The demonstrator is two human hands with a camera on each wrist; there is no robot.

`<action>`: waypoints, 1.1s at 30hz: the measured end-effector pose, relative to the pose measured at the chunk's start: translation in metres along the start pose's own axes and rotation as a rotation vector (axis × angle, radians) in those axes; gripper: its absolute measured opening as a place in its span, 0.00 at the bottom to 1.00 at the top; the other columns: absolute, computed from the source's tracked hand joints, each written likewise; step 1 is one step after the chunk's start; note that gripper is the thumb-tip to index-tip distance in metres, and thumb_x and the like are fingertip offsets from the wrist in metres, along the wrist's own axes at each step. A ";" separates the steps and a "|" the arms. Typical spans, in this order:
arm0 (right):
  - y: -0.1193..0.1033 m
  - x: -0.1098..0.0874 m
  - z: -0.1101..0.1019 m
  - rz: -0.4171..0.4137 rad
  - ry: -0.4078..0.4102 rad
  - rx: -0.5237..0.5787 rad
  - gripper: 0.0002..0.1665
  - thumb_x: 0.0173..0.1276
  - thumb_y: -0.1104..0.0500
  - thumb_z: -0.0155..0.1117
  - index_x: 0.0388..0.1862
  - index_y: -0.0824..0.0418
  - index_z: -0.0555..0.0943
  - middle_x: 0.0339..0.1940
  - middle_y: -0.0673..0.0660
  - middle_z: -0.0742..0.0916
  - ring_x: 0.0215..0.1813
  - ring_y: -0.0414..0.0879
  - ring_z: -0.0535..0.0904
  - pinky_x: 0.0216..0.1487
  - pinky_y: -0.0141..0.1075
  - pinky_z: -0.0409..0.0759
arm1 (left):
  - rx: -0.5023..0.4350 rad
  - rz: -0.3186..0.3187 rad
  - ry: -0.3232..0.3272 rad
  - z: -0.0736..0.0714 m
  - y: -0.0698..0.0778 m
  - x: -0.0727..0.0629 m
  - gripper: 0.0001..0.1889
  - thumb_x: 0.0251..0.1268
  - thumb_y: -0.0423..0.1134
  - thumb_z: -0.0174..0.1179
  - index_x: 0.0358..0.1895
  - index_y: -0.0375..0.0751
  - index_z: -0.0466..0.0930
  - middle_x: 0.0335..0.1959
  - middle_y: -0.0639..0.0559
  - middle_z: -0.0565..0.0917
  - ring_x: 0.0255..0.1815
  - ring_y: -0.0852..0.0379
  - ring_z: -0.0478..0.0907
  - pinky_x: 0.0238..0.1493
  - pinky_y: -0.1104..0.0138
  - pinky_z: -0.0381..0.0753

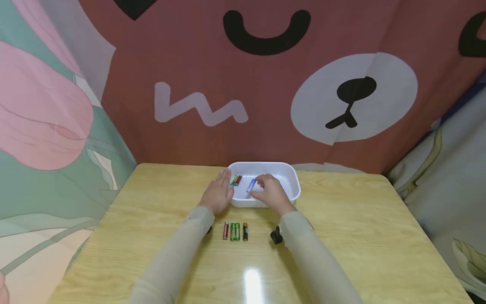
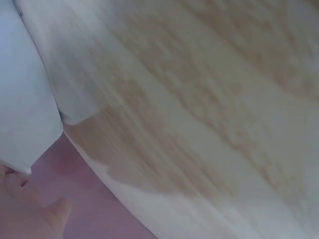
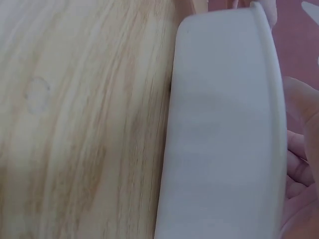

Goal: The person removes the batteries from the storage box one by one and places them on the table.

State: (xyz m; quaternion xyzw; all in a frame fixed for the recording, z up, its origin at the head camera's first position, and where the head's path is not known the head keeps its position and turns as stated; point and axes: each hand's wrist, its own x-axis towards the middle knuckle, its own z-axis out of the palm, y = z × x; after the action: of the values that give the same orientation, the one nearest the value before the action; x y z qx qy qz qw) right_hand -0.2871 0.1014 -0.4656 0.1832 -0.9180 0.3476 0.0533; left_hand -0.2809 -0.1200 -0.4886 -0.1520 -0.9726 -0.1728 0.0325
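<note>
A white plastic tray (image 1: pixel 282 169) stands at the back of the table. My left hand (image 1: pixel 217 193) lies along its left side with the fingers straight, holding nothing. Over the tray's front rim, my right hand (image 1: pixel 274 194) has its thumb and a fingertip at the two ends of a blue battery (image 1: pixel 251 185), pinching it low inside the tray. A few small green, yellow and red batteries (image 1: pixel 236 180) lie in the tray's left end. The right wrist view shows the tray's outer wall (image 3: pixel 224 119) hiding what the curled fingers (image 3: pixel 298 167) hold.
On the wooden table (image 1: pixel 360 228), in front of the tray, stands a row of batteries: a red one (image 1: pixel 225 231), two green ones (image 1: pixel 235 232) and a black-and-orange one (image 1: pixel 245 232). A printed cloth (image 1: pixel 212 143) hangs right behind the table's back edge.
</note>
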 end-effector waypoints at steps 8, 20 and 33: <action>-0.013 -0.015 -0.002 -0.021 0.005 0.032 0.29 0.59 0.53 0.79 0.54 0.68 0.83 0.43 0.58 0.85 0.46 0.51 0.82 0.51 0.44 0.84 | -0.011 -0.001 -0.005 0.002 0.000 -0.001 0.34 0.81 0.49 0.36 0.82 0.37 0.43 0.84 0.46 0.46 0.84 0.48 0.41 0.80 0.47 0.50; -0.032 -0.034 -0.012 -0.080 0.052 0.037 0.29 0.57 0.57 0.78 0.55 0.68 0.83 0.47 0.62 0.86 0.48 0.56 0.84 0.53 0.47 0.85 | -0.010 0.008 0.013 0.001 0.002 0.000 0.33 0.82 0.48 0.38 0.82 0.38 0.44 0.84 0.46 0.47 0.83 0.47 0.43 0.79 0.46 0.52; -0.043 -0.062 -0.022 -0.103 0.076 0.054 0.28 0.54 0.60 0.77 0.54 0.66 0.84 0.45 0.61 0.87 0.48 0.56 0.84 0.54 0.48 0.84 | -0.021 -0.013 0.002 0.001 0.001 0.001 0.33 0.82 0.48 0.36 0.82 0.39 0.41 0.84 0.47 0.45 0.84 0.50 0.39 0.80 0.48 0.50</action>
State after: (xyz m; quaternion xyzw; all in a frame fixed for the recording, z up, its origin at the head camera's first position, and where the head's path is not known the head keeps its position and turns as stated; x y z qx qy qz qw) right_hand -0.2145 0.1041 -0.4362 0.2183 -0.8950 0.3757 0.1009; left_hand -0.2814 -0.1184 -0.4895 -0.1460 -0.9717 -0.1832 0.0306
